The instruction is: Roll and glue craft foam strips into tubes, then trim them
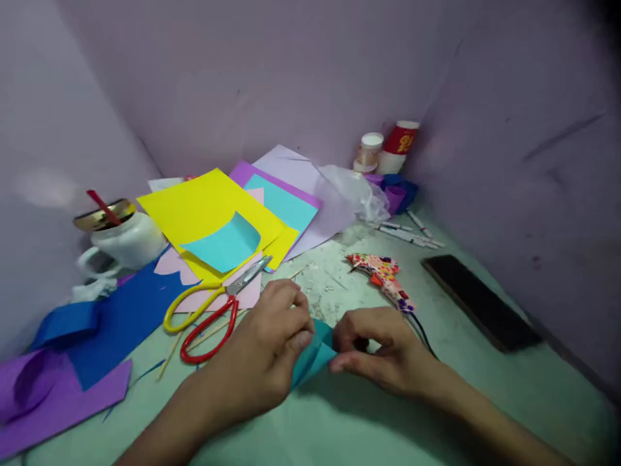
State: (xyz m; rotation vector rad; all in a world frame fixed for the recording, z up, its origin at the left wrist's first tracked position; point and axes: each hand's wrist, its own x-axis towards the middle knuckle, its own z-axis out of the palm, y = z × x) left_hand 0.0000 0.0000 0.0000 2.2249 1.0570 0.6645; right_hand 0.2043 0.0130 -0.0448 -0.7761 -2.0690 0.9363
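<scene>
Purple paper (43,395): lies at the far left edge of the surface (485,401), partly curled.
Blue paper (111,323): dark blue sheets, one end folded over, overlapping the purple.
White jug (127,241): stands at the back left; gold rim, a red stick inside.
Yellow sheet (204,207): flat, with a cut turquoise piece (224,246) lying on it, one corner curled up.
Scissors (208,310): one yellow handle and one red, blades closed, tips on the pink paper, just beside the left hand.
Left hand (272,349): closed, thumb and fingers pinching the left side of the teal folded paper.
Teal folded paper (313,356): small, creased into angled flaps, held between both hands just above the pale green surface, near the front centre.
Right hand (383,349): closed, fingertips gripping the paper's right edge.
Glue gun (385,278): patterned red and white, lies just behind the right hand, black cord trailing.
Dark slab (480,301): flat, at the right, well apart from the hands.
Paper cups (388,152): back right corner.
</scene>
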